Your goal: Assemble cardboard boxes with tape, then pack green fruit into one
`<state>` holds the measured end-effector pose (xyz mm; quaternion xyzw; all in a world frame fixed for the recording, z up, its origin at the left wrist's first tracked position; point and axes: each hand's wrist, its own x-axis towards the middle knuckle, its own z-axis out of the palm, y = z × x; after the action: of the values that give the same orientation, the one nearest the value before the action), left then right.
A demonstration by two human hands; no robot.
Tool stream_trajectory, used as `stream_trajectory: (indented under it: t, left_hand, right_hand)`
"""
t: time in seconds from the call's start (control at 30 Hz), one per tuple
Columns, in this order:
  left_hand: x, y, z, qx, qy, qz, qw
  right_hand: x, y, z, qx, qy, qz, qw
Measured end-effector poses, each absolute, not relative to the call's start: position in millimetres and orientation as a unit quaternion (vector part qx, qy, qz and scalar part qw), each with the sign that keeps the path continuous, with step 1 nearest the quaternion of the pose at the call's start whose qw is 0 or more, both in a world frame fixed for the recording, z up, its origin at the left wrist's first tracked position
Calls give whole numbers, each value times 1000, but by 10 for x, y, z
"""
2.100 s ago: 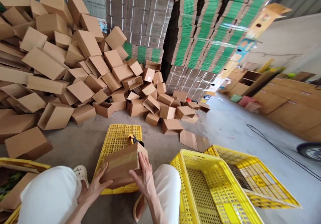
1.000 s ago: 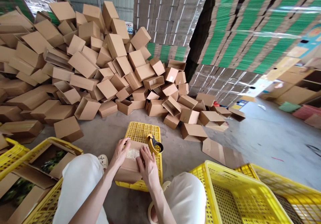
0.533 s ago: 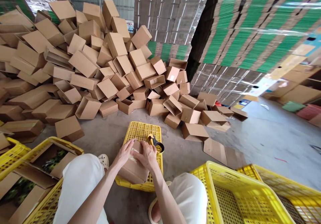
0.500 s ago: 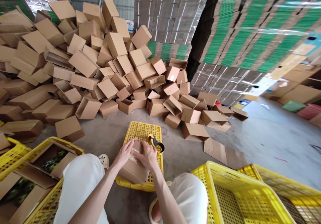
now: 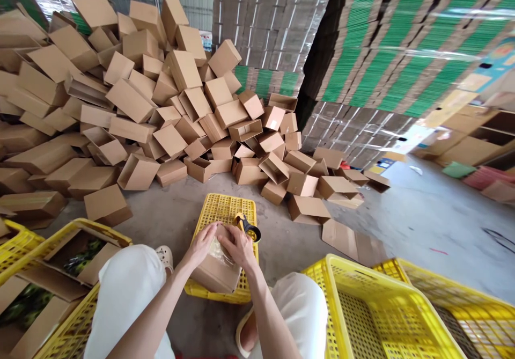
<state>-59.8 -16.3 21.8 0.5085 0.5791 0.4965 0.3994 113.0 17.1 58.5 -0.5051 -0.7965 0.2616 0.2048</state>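
A small cardboard box (image 5: 215,274) rests on a yellow plastic crate (image 5: 225,203) between my knees. Clear tape (image 5: 218,251) crosses its top and looks wrinkled. My left hand (image 5: 202,244) holds the box's left side, fingers reaching to the far edge. From the right, my right hand (image 5: 240,247) grips the box, with its fingers bent over the top near the tape. Just beyond my right hand, a yellow and black tape dispenser (image 5: 250,228) lies on the crate. The far side of the box is partly hidden by my fingers.
Piled cardboard boxes (image 5: 169,139) spread across the floor ahead. Yellow crates (image 5: 333,294) stand on my right. Another crate (image 5: 107,230) on my left holds open boxes with dark green contents. Tall stacks of flattened cartons (image 5: 362,69) rise behind.
My right hand has shifted slightly over the box top, and more of the clear tape shows between my hands. The whole view has turned slightly. The box stays on the crate.
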Motion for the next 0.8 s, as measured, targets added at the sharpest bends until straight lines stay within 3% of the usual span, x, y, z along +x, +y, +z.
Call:
stream_trajectory:
  t: [0.17,0.27,0.53,0.8]
  left_hand:
    - [-560,-144,208,526,569,486,403]
    - [-540,-125,190,524,570,486,405]
    - [-506,-121,160,521,570,487,407]
    - [-475,-83,228,517,571,462,438]
  right_hand:
    - [1190,114,573,-494,-830,227,130]
    - [1176,82,578,-512,-817,231,130]
    - [1142,81,567,-540,-779,246,202]
    - [1410,-2,311,-540,-722,272,337]
